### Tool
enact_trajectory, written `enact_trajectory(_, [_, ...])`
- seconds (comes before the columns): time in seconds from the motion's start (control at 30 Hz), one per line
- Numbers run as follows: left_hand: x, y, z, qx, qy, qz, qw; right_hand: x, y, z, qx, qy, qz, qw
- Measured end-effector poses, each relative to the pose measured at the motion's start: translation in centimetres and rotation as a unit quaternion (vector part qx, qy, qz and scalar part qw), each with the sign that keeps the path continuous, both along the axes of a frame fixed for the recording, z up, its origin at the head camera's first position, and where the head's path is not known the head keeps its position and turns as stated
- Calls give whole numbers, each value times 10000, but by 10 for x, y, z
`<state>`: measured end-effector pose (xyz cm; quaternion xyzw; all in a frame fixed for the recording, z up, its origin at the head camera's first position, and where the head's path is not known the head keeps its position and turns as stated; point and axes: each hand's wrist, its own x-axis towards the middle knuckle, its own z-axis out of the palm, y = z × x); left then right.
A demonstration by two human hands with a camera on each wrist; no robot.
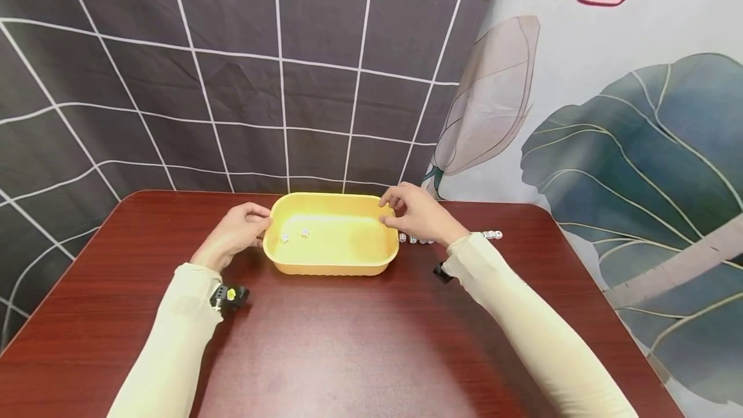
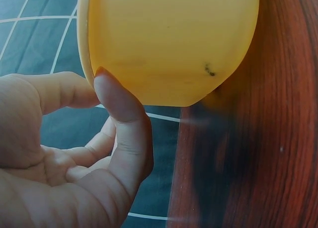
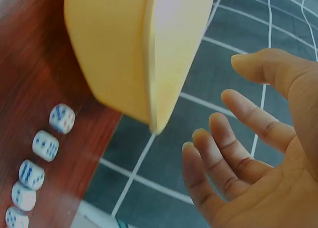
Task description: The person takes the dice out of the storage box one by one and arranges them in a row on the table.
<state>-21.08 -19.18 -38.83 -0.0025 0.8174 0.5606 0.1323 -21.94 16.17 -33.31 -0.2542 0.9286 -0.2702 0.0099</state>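
Note:
A yellow plastic tray (image 1: 331,269) sits near the back of the table, with two white dice (image 1: 304,233) inside toward its left end. My left hand (image 1: 235,234) pinches the tray's left rim between thumb and index finger, which the left wrist view shows close up. At the opposite end my right hand (image 1: 420,211) hovers over the rim, fingers spread and relaxed, holding nothing. In the right wrist view a gap separates its fingertips (image 3: 228,96) from the tray's edge. Several more white dice (image 3: 44,145) line up on the table just right of the tray, partly hidden by my right hand and wrist.
The reddish-brown wooden table (image 1: 348,340) has rounded back corners. A dark cloth with white grid lines (image 1: 232,82) hangs behind it, and a pale leaf-patterned curtain (image 1: 580,115) hangs at the right. Each wrist wears a dark strapped device (image 1: 232,295).

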Motion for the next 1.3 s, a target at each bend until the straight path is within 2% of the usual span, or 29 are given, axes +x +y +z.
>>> enact_trajectory(0.53, [0,0,-1,-75,51,21,10000,-4,-46,-16,78,26,86,9999])
enact_trajectory(1.3, [1,0,1,-44,16,28,10000,-11,-112,-39,29,-364,80,9993])
